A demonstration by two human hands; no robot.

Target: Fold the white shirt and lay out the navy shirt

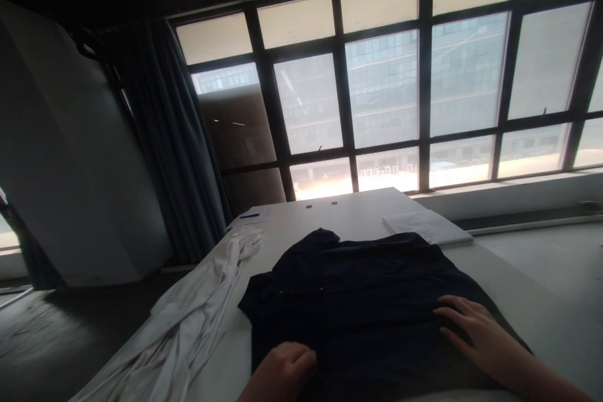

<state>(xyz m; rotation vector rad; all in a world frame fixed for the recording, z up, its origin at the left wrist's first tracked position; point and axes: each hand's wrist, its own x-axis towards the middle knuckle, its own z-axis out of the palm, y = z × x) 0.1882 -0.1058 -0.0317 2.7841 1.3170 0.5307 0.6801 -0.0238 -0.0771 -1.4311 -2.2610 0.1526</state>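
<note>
A dark navy shirt (pixel 372 301) lies spread across the white table, with small pale dots along its left part. Low in the view, my left hand (pixel 285 367) rests on the shirt's near left part, its fingers curled together against the cloth. The fingertips are partly hidden, along with any fold pinched in them. Over on the right side of the shirt, my right hand (pixel 480 333) lies with fingers stretched out and apart, touching the fabric.
Along the table's left edge runs a crumpled white garment (pixel 198 314). Folded white cloth or paper (pixel 426 226) lies at the far right. A blue pen (pixel 249 216) is at the far left corner of the white table (pixel 287 220). Windows and a dark curtain (pixel 174 138) stand behind.
</note>
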